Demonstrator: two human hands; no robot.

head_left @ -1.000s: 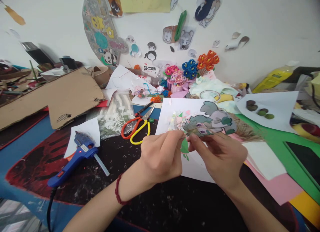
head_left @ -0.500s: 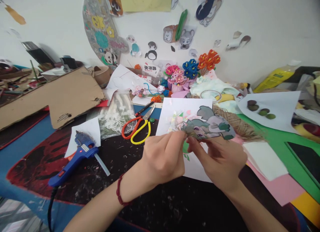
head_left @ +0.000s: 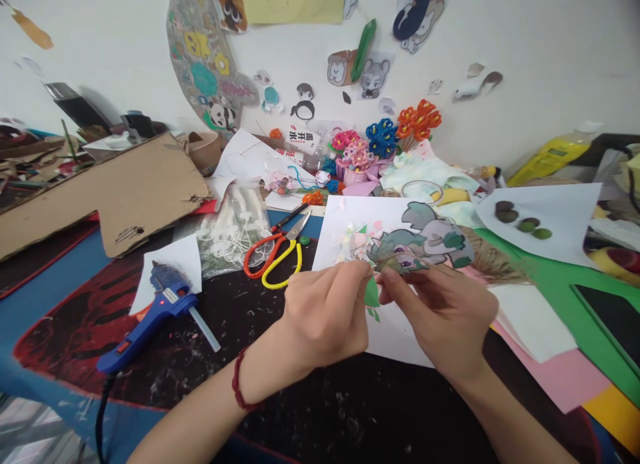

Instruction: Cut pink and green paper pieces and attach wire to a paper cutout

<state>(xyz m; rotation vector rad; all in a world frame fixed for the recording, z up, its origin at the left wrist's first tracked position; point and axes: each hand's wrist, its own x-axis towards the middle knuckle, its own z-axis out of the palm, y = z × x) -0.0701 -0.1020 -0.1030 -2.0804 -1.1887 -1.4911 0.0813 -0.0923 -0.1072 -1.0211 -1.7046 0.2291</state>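
A paper cutout of a grey-green cartoon animal (head_left: 425, 241) is held up, face toward me and tilted, over a white sheet (head_left: 395, 341). My right hand (head_left: 445, 311) grips its lower edge, thumb in front and fingers behind. At the cutout's left end, my left hand (head_left: 327, 311) is closed in a pinch on the edge; the fingertips are partly hidden. Behind the hands, small pink and green paper scraps (head_left: 357, 241) lie on the sheet, with a larger green piece (head_left: 371, 294) between the hands.
A blue glue gun (head_left: 173, 301) rests at left on white paper, its cord running off the front. Scissors (head_left: 280, 251) with red and yellow handles lie left of the sheet. Cardboard (head_left: 150, 191), pipe-cleaner flowers (head_left: 383, 137), twine (head_left: 493, 257) and a dark phone-like slab (head_left: 607, 321) surround the work area.
The cutout has turned slightly more face-on and shifted a little right with my right hand. My left hand stays pinched at its left end, almost unmoved.
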